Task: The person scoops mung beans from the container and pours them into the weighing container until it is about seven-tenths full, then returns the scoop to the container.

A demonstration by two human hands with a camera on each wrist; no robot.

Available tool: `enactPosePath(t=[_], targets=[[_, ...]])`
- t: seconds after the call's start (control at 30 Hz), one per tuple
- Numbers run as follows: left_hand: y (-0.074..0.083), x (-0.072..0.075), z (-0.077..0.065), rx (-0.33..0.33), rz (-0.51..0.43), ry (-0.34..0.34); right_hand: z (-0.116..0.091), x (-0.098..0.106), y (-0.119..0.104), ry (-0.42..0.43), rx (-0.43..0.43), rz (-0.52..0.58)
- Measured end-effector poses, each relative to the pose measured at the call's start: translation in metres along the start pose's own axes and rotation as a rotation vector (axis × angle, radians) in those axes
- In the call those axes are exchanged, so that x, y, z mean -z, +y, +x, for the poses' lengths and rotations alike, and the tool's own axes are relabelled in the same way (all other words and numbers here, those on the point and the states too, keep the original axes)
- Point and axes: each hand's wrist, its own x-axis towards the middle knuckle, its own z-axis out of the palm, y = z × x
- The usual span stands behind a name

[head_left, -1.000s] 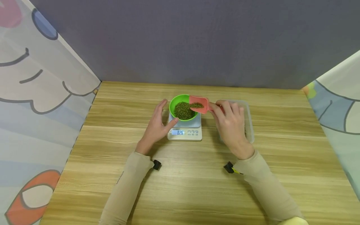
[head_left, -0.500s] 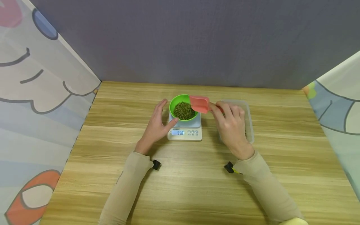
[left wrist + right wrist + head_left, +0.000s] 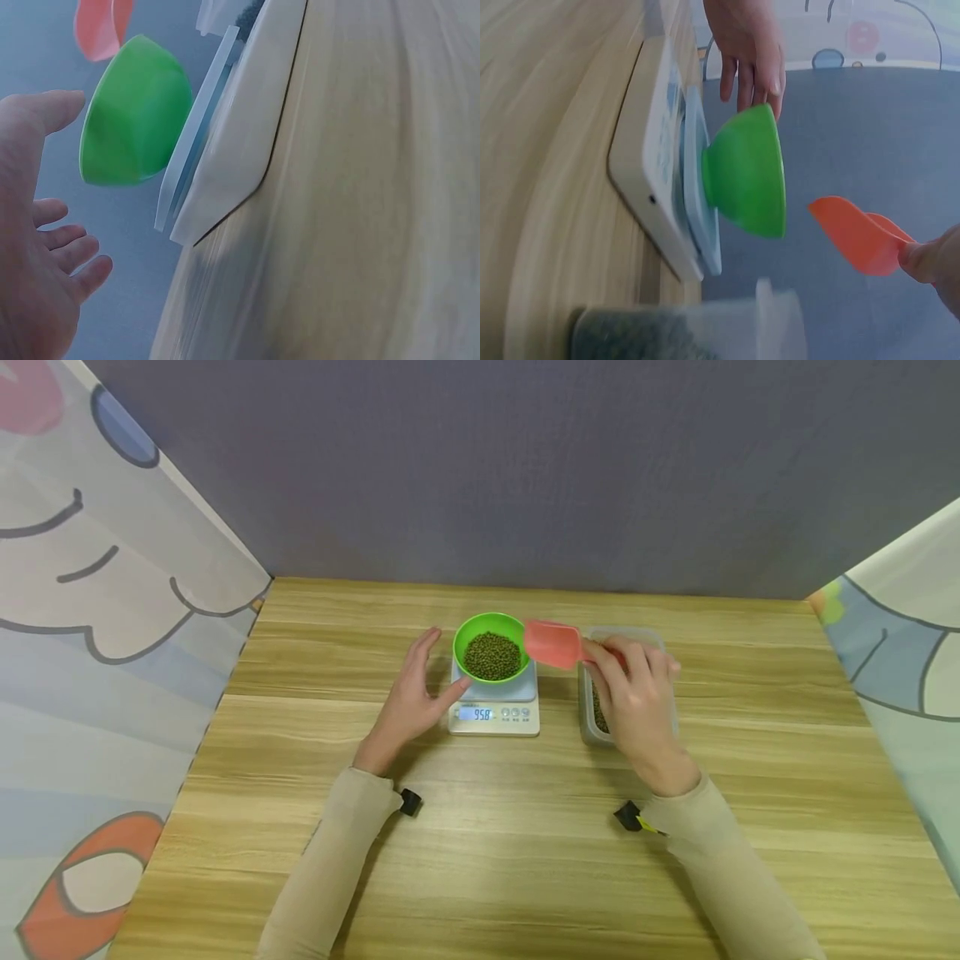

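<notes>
A green bowl (image 3: 468, 635) holding mung beans (image 3: 492, 657) stands on a white digital kitchen scale (image 3: 495, 720), whose display seems to read 95.8. Beside the bowl's left side is my left hand (image 3: 408, 697), thumb and fingers spread; the left wrist view shows a small gap between the thumb and the bowl (image 3: 135, 120). My right hand (image 3: 637, 702) grips the handle of a pink scoop (image 3: 552, 644). No beans show in the scoop, which hovers just right of the bowl's rim, apart from it in the right wrist view.
A clear plastic container (image 3: 596, 737) with more beans sits right of the scale, partly hidden under my right hand. Behind the wooden table (image 3: 480, 860) rises a grey partition (image 3: 525, 477). Cartoon-printed cloth (image 3: 97, 693) hangs at the sides.
Beans slid from the scoop into the bowl, and the display rose from about 82.6 to 95.8. My right hand then drew the scoop rightward off the bowl. The left hand barely shifted.
</notes>
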Motion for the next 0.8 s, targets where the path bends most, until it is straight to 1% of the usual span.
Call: enactPosePath(t=[0.13, 0.3, 0.5, 0.67, 0.8], targets=[[-0.004, 0.001, -0.003, 0.018, 0.015, -0.010, -0.008, 0.005, 0.009, 0.005, -0.065, 0.025], [-0.006, 0.004, -0.005, 0.025, 0.031, -0.016, -0.019, 0.014, 0.022, -0.023, -0.127, 0.012], [-0.010, 0.005, -0.008, 0.011, 0.036, -0.014, -0.029, 0.024, 0.035, -0.032, -0.163, 0.003], [-0.013, 0.005, -0.010, 0.022, 0.049, -0.020, -0.036, 0.030, 0.041, -0.038, -0.196, 0.000], [-0.014, 0.005, -0.010, 0.015, 0.043, -0.017, -0.041, 0.035, 0.043, -0.033, -0.225, -0.002]])
